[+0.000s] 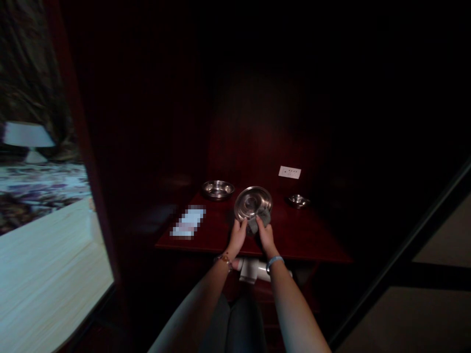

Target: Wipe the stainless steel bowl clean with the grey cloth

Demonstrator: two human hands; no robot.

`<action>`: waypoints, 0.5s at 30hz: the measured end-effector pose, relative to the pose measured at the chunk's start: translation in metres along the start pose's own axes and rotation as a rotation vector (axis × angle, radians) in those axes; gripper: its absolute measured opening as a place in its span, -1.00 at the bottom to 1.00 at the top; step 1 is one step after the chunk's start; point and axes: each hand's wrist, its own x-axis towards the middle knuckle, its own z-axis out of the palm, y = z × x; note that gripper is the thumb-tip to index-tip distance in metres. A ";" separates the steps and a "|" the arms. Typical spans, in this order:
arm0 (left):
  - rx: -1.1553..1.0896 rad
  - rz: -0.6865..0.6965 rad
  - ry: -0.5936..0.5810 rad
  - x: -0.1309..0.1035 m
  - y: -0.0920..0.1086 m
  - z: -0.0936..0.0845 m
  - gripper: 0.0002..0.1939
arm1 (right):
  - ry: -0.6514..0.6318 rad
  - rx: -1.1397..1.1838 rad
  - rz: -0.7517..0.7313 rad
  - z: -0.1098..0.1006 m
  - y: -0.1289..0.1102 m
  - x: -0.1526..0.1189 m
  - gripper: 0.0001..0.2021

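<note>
A round, shiny metal lid or shallow plate [247, 200] is held tilted above the dark red shelf [294, 240]; which of the two it is I cannot tell. My left hand [238, 236] grips its near left rim, thumb on the upper face. A grey cloth [263, 216] lies bunched on the near right part of the metal disc. My right hand [266, 237] is closed on this cloth, its thumb pressing it against the metal. The fingers under the disc are hidden.
Behind to the left stands a metal bowl [218, 190]; a smaller metal dish [298, 201] is at right. A blurred-out pale rectangle [188, 221] lies on the left. White objects [253, 270] show below the shelf edge. Dark walls enclose both sides, with a wall socket [289, 172] behind.
</note>
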 end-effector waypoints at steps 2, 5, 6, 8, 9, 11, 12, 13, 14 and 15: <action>-0.023 -0.008 0.065 0.000 0.003 -0.001 -0.49 | 0.012 -0.047 -0.008 0.001 -0.003 -0.002 -0.41; -0.076 -0.011 0.239 0.000 0.009 -0.002 -0.41 | 0.039 -0.127 -0.016 0.001 -0.007 -0.005 -0.42; -0.095 -0.008 0.271 0.000 0.011 -0.002 -0.38 | 0.051 -0.139 -0.018 0.001 -0.008 -0.005 -0.42; -0.114 0.006 0.262 -0.001 0.014 -0.003 -0.36 | 0.077 -0.136 -0.019 0.000 -0.008 -0.005 -0.42; -0.115 0.010 0.234 -0.001 0.016 -0.003 -0.39 | 0.088 -0.127 -0.020 -0.001 -0.007 -0.005 -0.42; -0.104 -0.002 0.159 -0.003 0.017 -0.002 -0.45 | 0.095 -0.113 -0.018 -0.002 -0.005 -0.004 -0.42; -0.098 -0.018 0.112 -0.004 0.017 -0.001 -0.46 | 0.091 -0.103 -0.014 -0.002 -0.003 -0.003 -0.42; -0.093 -0.035 0.060 -0.004 0.017 -0.001 -0.45 | 0.083 -0.088 -0.009 -0.003 -0.002 -0.002 -0.41; -0.087 -0.048 0.010 -0.005 0.016 0.000 -0.42 | 0.075 -0.066 -0.006 -0.003 0.000 -0.002 -0.41; -0.075 -0.053 -0.032 -0.005 0.015 0.001 -0.38 | 0.064 -0.041 -0.001 -0.004 0.001 -0.001 -0.41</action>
